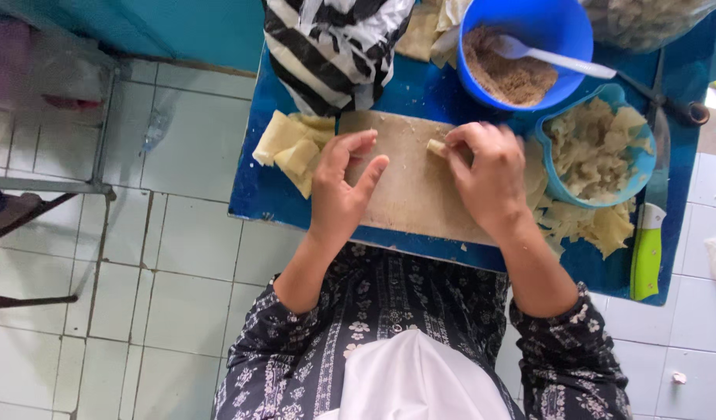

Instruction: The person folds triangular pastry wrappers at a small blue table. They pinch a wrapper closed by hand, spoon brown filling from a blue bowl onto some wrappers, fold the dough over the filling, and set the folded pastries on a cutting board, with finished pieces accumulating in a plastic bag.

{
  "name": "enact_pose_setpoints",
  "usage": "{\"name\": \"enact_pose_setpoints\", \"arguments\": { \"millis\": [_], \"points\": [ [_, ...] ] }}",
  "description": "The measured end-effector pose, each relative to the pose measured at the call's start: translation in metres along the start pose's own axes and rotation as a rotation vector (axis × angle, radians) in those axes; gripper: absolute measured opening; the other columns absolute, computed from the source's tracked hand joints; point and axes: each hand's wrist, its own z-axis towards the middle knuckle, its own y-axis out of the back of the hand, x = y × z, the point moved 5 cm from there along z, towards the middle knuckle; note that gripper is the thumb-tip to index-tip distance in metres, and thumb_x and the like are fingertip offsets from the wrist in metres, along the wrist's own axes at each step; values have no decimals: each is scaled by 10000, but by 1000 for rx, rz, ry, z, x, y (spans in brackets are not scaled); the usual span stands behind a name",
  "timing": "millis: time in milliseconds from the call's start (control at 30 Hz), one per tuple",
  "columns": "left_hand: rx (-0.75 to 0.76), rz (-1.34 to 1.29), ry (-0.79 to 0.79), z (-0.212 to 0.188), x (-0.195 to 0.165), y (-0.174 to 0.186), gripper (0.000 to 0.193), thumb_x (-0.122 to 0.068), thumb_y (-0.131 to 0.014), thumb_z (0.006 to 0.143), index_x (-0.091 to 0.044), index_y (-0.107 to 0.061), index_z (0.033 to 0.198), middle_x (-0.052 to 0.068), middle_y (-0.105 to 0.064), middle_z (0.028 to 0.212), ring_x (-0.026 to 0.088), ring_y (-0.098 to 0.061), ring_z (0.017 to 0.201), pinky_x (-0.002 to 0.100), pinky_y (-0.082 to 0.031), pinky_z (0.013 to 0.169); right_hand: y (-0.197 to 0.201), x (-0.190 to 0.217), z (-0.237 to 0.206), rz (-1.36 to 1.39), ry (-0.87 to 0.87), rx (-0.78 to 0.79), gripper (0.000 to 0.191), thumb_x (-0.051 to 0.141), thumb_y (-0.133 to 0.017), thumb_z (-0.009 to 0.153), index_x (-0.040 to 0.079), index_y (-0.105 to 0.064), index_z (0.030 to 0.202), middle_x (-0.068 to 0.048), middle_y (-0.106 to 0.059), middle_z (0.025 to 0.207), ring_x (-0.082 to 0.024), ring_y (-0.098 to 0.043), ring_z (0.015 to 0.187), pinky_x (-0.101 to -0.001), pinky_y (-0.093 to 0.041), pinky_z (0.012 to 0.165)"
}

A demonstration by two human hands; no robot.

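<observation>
You are working at one board (408, 187) with two bowls (564, 35) behind it: one holding brown filling and a spoon (556, 58), the other (634, 167) holding folded pieces. Your right hand (486, 175) is pinching one small roll (437, 147), fingers narrowed around it on the board's far edge. Your left hand (341, 190) is resting on the board, fingers loosely spread, holding nothing. A stack of wrappers (296, 148) is lying just left; a striped bag (335, 47) is sitting behind, and a green-handled knife (647, 257) is lying at the right.
</observation>
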Motion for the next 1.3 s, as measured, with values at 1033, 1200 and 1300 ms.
{"name": "enact_pose_setpoints", "arguments": {
  "millis": [1033, 1200, 1300],
  "points": [
    [-65, -87, -96, 11, 7, -3, 289, -52, -731, 973, -65, -657, 1252, 66, -682, 1134, 175, -698, 1062, 296, -577, 949, -27, 20, 64, -55, 253, -37, 103, 135, -786, 865, 48, -754, 908, -133, -718, 944, -357, -667, 923, -459, -535, 794],
    [-65, -82, -89, 10, 14, -3, 284, -61, -727, 967, -64, -657, 1242, 73, -681, 1118, 183, -696, 1041, 301, -574, 931, -42, 15, 67, -33, 152, 272, 141, 192, -756, 868, 65, -775, 925, -141, -729, 919, -339, -680, 884, -444, -536, 761],
    [-72, -52, -76, 12, 16, -3, 272, -75, -729, 961, -60, -660, 1224, 80, -685, 1089, 189, -692, 995, 304, -569, 886, -39, 19, 67, 121, 36, 583, 216, 226, -763, 852, 62, -753, 992, -117, -725, 862, -252, -701, 755, -385, -544, 703]
  ]
}}
